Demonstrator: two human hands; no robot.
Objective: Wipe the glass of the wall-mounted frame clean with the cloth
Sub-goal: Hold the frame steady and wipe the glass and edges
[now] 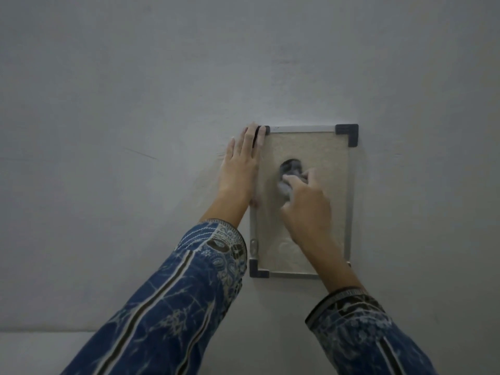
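A small frame (350,201) with silver edges and dark corner caps hangs on the wall, its glass (324,152) over a beige panel. My left hand (240,163) lies flat with straight fingers against the frame's upper left corner and left edge. My right hand (305,207) holds a bunched grey cloth (288,175) and presses it against the middle of the glass. The frame's lower right corner is hidden behind my right wrist.
Plain pale grey wall (135,104) surrounds the frame on all sides. A lighter band (40,350), perhaps a ledge or floor, shows at the bottom left. Both forearms wear blue patterned sleeves (173,301).
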